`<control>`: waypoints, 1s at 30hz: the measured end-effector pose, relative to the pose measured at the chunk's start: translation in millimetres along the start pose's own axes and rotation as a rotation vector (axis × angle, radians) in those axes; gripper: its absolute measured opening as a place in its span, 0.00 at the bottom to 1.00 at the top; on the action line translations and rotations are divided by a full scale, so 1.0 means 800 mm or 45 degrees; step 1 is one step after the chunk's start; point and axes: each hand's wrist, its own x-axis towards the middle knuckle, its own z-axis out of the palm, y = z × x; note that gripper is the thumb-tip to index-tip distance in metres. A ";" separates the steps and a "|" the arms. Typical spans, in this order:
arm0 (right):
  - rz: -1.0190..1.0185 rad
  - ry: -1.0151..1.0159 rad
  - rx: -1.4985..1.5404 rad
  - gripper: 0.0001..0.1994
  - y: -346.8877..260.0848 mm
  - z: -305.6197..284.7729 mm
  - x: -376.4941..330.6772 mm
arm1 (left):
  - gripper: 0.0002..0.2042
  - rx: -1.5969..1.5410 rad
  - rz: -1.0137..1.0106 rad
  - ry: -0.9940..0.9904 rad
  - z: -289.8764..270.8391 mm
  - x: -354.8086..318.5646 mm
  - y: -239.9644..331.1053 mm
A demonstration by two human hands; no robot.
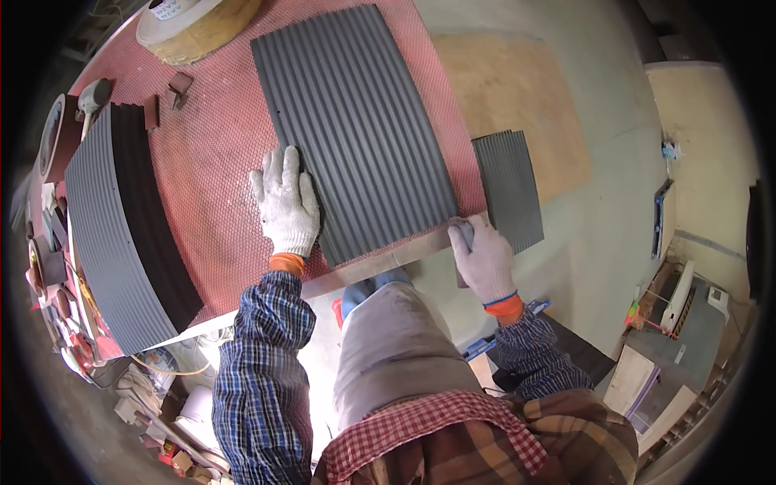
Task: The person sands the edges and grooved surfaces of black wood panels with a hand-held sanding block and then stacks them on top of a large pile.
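Note:
A dark grey ribbed panel lies on the red mesh-textured mat in front of me. My left hand, in a white knit glove, rests flat at the panel's left edge with its fingers stretched out. At the panel's near right corner, my gloved right hand is closed around a small grey block, which looks like a sanding block; the palm hides most of it. The block is by the panel's edge, but I cannot tell whether it touches.
A stack of ribbed panels stands on the left, near a mallet. Folded brown pieces and a big tape roll lie at the far side. More ribbed sheets sit beyond the table's right edge. Tools crowd the left rim.

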 end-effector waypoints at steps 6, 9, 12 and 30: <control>-0.082 0.089 -0.115 0.17 -0.016 0.009 0.031 | 0.22 0.014 -0.066 -0.073 0.001 0.001 -0.003; -0.108 0.079 -0.163 0.16 -0.028 0.008 0.064 | 0.23 0.011 -0.098 -0.124 -0.001 -0.001 -0.002; -0.179 0.167 -0.109 0.16 -0.051 0.005 0.132 | 0.23 0.019 -0.084 -0.122 -0.005 0.003 -0.001; -0.280 0.068 -0.085 0.21 -0.232 -0.069 0.501 | 0.24 -0.090 -0.175 -0.301 -0.016 0.015 -0.001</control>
